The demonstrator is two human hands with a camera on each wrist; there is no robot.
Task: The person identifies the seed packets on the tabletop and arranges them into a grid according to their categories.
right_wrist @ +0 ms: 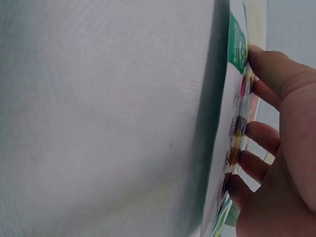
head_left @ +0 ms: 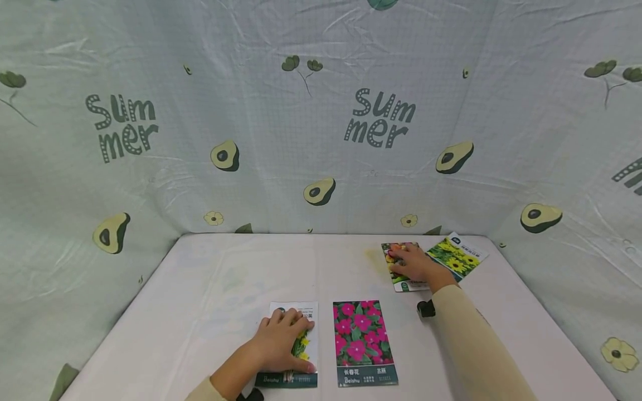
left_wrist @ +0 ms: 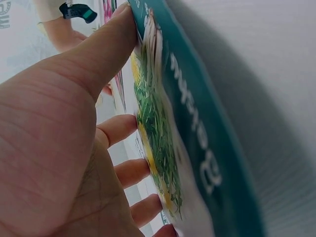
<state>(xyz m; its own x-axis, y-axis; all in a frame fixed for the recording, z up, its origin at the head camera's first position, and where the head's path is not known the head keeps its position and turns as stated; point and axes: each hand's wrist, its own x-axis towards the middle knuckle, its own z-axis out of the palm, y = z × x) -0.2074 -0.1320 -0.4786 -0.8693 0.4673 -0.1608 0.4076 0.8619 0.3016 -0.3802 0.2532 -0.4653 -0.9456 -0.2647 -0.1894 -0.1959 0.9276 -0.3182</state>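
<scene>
My left hand (head_left: 278,346) rests on a seed packet (head_left: 304,381) with yellow flowers, a white top and a dark green lower band. In the left wrist view its fingertips and thumb (left_wrist: 111,47) touch the packet's printed face. Farther back on the right, my right hand (head_left: 415,264) lies on a packet with a colourful print (head_left: 401,287). The right wrist view shows the fingers spread along that packet's face, the thumb (right_wrist: 274,69) near a green mark. Both hands cover part of the prints beneath them.
A packet with pink flowers (head_left: 362,337) lies just right of the left hand's packet. Beside the right hand, a yellow-flower packet (head_left: 457,257) lies at an angle near the back right corner of the white table (head_left: 241,273). A curtain with avocado prints (head_left: 271,133) surrounds the table.
</scene>
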